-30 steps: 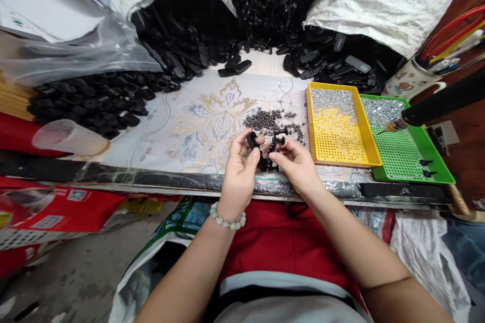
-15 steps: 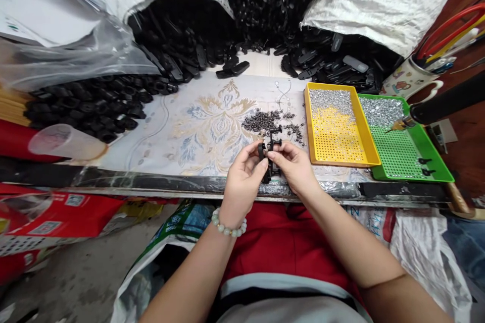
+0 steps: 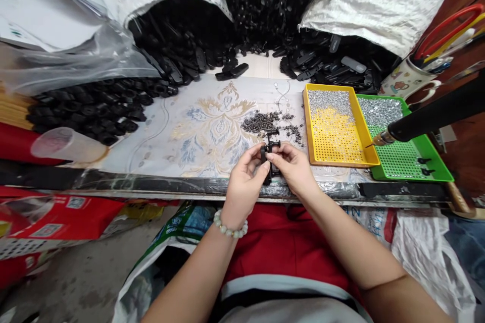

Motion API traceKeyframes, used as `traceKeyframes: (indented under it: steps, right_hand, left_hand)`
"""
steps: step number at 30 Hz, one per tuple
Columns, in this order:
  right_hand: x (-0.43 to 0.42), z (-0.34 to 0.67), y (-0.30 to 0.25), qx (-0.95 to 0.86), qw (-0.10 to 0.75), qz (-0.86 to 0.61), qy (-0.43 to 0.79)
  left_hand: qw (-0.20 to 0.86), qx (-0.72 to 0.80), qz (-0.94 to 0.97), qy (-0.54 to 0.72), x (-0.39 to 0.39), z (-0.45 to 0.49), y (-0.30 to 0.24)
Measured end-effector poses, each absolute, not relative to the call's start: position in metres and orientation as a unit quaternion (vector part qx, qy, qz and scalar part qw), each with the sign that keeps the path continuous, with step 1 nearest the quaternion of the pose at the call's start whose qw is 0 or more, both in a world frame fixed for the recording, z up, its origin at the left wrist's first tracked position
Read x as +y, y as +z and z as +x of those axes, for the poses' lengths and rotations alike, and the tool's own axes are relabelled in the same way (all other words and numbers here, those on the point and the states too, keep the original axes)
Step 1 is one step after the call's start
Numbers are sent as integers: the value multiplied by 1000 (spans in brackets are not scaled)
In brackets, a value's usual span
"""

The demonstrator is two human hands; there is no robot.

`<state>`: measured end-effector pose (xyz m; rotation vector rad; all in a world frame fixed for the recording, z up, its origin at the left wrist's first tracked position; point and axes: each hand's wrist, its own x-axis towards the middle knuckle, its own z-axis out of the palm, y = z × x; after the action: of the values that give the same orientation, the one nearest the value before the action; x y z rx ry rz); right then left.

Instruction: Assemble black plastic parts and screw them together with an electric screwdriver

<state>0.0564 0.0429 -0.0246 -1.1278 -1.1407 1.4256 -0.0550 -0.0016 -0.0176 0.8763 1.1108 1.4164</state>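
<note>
My left hand and my right hand meet at the table's front, both pinching a small black plastic part. Its middle is partly hidden by my fingers, and short pegs stick out at its top. Just beyond my fingertips lies a loose heap of small dark pieces. A pale beaded bracelet circles my left wrist. To the right stands a yellow perforated tray holding silver screws, next to a green one.
A black electric screwdriver hangs over the green tray. Open white sacks spill black plastic parts along the back of the patterned table cover. A translucent cup lies at left, and a mug of pens stands at right.
The screwdriver has swung left and down over the green tray. My hands have drawn closer together around the black part, which now stands more upright.
</note>
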Motion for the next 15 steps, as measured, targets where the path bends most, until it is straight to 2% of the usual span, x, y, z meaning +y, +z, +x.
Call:
traceKeyframes:
  steps: [9,15]
  right_hand:
    - [54,62,-15,-485,411,-432,639]
    - [62,65,-7,-522,322,-438,657]
  left_hand:
    - [543,464,374,592,3,-58,-22]
    - [522,472,371,606,8,-58,-25]
